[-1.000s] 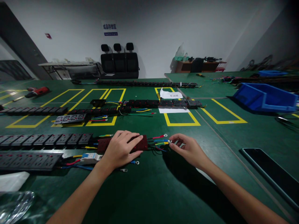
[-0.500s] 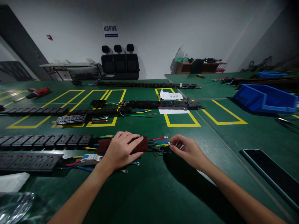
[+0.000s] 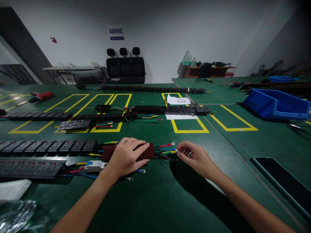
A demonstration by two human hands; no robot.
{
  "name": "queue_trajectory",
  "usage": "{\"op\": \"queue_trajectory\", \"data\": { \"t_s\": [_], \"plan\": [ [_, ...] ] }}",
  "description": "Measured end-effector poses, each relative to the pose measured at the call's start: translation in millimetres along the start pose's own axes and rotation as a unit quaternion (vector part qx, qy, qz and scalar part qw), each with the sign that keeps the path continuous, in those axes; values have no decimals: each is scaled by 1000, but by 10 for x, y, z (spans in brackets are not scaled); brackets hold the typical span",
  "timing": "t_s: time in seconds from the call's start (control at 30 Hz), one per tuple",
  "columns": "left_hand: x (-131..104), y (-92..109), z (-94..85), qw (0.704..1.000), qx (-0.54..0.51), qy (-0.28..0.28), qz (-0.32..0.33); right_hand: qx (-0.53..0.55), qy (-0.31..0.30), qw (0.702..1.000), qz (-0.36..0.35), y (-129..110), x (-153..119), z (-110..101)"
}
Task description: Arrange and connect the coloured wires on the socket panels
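Note:
My left hand (image 3: 130,155) lies over a dark red socket strip (image 3: 148,151), fingers across its top and thumb along its near edge, holding it against the table. Wires with ring terminals come out of the strip's right end. My right hand (image 3: 191,155) pinches the ring terminal (image 3: 177,150) at the tip of the blue and yellow-sleeved wires between thumb and fingertips. Just beyond it, a red-sleeved ring terminal (image 3: 172,143) sticks out free. A grey-white circuit breaker (image 3: 95,165) with thick wires sits left of my left wrist, beside two black socket strips (image 3: 48,147).
More black socket strips (image 3: 155,109) lie across the green table, with paper slips (image 3: 178,100) by them. On the right are a blue bin (image 3: 274,103) and a phone (image 3: 279,174). A red power tool (image 3: 43,96) lies far left; clear plastic (image 3: 18,213) lies near left.
Both hands keep their places and grips on the strip and the terminal. The whole view has shifted very slightly.

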State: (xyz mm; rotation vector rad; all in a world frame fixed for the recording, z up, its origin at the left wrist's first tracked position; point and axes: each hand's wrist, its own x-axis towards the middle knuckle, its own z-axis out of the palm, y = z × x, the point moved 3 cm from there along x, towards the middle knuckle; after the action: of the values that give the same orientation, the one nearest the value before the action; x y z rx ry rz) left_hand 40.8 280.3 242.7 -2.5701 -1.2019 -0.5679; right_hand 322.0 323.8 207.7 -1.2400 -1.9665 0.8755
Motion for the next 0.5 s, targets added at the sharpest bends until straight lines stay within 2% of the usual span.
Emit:
{"op": "queue_trajectory", "data": {
  "t_s": [0.5],
  "plan": [
    [7,6,-8,1000,-3,-9,-2,-9,-7,1000,-6,-19,1,-5]
  ]
}}
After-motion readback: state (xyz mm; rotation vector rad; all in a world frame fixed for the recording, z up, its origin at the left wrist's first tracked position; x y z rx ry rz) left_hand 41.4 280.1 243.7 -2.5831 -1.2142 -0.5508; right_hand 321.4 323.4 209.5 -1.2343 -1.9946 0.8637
